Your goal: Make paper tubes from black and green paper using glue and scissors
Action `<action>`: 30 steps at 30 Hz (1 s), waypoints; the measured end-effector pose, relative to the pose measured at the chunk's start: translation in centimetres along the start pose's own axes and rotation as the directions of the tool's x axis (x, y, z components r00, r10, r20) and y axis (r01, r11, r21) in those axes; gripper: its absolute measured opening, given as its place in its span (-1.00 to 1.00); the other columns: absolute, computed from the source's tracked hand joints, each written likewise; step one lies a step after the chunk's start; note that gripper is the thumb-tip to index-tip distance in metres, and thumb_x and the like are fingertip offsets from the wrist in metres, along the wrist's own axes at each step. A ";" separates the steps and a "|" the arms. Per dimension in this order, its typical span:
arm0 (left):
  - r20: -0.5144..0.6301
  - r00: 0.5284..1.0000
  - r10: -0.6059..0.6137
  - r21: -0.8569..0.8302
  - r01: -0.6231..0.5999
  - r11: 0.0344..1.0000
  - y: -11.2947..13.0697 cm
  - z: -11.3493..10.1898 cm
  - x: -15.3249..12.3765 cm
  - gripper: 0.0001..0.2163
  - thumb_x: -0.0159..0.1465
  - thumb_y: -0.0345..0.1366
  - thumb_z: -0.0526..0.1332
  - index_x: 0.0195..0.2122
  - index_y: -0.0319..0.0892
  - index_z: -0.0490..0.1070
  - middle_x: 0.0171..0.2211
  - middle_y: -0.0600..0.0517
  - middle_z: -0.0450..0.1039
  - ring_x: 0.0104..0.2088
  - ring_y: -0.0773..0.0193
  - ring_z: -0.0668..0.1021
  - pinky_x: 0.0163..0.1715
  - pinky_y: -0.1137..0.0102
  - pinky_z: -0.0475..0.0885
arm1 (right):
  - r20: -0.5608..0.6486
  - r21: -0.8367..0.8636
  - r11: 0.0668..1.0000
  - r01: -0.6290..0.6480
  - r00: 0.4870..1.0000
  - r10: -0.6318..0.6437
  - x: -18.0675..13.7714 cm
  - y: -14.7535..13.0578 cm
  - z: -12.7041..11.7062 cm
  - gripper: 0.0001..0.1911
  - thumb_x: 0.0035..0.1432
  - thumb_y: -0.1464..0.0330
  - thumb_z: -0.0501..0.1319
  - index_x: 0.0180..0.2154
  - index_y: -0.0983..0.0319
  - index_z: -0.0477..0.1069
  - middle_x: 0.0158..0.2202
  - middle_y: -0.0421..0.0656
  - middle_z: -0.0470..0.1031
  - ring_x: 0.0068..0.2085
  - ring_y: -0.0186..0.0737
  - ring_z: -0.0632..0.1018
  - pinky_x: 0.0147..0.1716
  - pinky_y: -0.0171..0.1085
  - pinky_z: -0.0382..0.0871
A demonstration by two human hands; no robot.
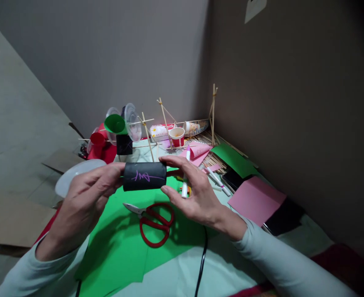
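A black paper tube (pixel 145 176) with purple marker writing is held level in the middle of the head view. My left hand (pixel 90 198) is closed on its left end, near a clear plastic lid (pixel 76 175) that is partly hidden. At the tube's right end are the thumb and forefinger of my right hand (pixel 197 189). That hand also has a white marker with a purple tip (pixel 186 175) tucked among its fingers. Below the tube, red-handled scissors (pixel 155 225) lie with blades slightly apart on green paper sheets (pixel 120 255).
Stick frames (pixel 213 115) stand at the back, around a red paper cup (pixel 177 137). Left of them are rolled paper and clear lids (pixel 132 122). Pink paper (pixel 256 198), a green sheet (pixel 234 160), loose sticks and another marker (pixel 217 179) lie rightward. A black cable (pixel 203 264) runs in front.
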State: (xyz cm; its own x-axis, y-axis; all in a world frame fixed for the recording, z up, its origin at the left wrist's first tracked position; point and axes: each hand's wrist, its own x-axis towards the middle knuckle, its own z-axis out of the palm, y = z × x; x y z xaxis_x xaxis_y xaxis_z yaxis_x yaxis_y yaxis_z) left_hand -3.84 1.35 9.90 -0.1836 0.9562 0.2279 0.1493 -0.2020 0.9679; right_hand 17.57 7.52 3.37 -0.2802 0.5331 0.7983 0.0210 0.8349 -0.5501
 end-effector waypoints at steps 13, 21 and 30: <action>0.133 0.895 -0.425 -0.510 0.430 0.745 -1.0 2.0 -4.4 -0.76 0.11 -0.30 0.54 -0.20 -0.20 0.68 -0.18 -0.03 0.71 0.03 0.05 0.65 -0.01 0.36 0.62 | 0.222 0.076 0.973 0.217 0.948 -0.228 -0.8 -0.3 0.8 -0.44 0.27 0.47 0.23 0.28 0.31 0.25 0.24 0.15 0.47 0.29 -0.09 0.48 0.26 -0.05 0.45; 0.099 0.868 -0.486 -0.621 0.436 0.651 -1.7 2.0 -6.0 -0.57 0.16 -0.41 0.48 0.08 -0.17 0.60 -0.05 -0.06 0.69 0.21 -0.05 0.56 0.23 0.13 0.51 | 0.291 0.174 0.977 0.123 0.941 -0.170 -1.3 -0.2 1.7 -0.43 0.31 0.37 0.30 0.28 0.37 0.27 0.25 0.20 0.46 0.30 -0.06 0.46 0.28 -0.02 0.41; 0.109 0.857 -0.503 -0.670 0.437 0.599 -2.3 1.6 -5.7 -0.77 0.26 -0.25 0.39 -0.11 -0.23 0.66 -0.01 -0.12 0.67 0.20 -0.14 0.56 0.14 0.01 0.58 | 0.328 0.213 0.967 -0.142 0.942 0.066 -1.6 0.0 1.8 -0.45 0.24 0.31 0.42 0.19 0.38 0.40 0.13 0.08 0.55 0.11 -0.13 0.58 0.12 -0.19 0.52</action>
State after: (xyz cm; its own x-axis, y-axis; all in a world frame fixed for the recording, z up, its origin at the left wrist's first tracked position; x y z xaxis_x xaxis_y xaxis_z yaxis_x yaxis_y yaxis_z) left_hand -1.54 -3.29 6.18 -0.1265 0.9444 -0.3035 -0.6421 0.1553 0.7507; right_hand 16.25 6.39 1.67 -0.5776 0.5123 0.6356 -0.1445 0.7021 -0.6972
